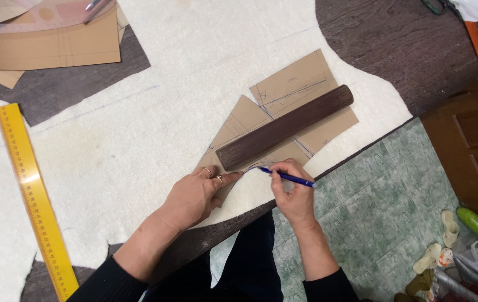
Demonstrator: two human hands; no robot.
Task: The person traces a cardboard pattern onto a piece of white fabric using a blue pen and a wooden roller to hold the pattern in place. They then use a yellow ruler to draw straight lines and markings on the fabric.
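The right hand [294, 197] pinches a blue pen [287, 177] between thumb and fingers, its tip set at the near edge of the brown cardboard pattern [300, 89], which lies on the white fleecy fabric [138, 140] to the right of the table's middle. The left hand [197, 194] holds nothing: it lies flat with fingers spread, pressing the near left corner of the pattern into the fabric. A dark wooden bar [284, 127] rests slantwise across the card as a weight. To trace well here, the pen should probably stay upright and tight against the card's edge, moving in short strokes, since the soft pile looks apt to drag and blur a line; the pressing fingers should sit just beside the pen tip so the card cannot lift or creep. Whether the tip touches fabric or card I cannot quite tell, as the fingers partly hide it. The table edge [328, 162] runs just near the pattern, so the right wrist hangs over the green tiled floor [379, 207] with little support. Open fabric stretches left and far, giving room to swing the arm; a yellow ruler [34, 196] lies well apart at the left, and more cardboard pieces [54, 45] sit at the far left corner.
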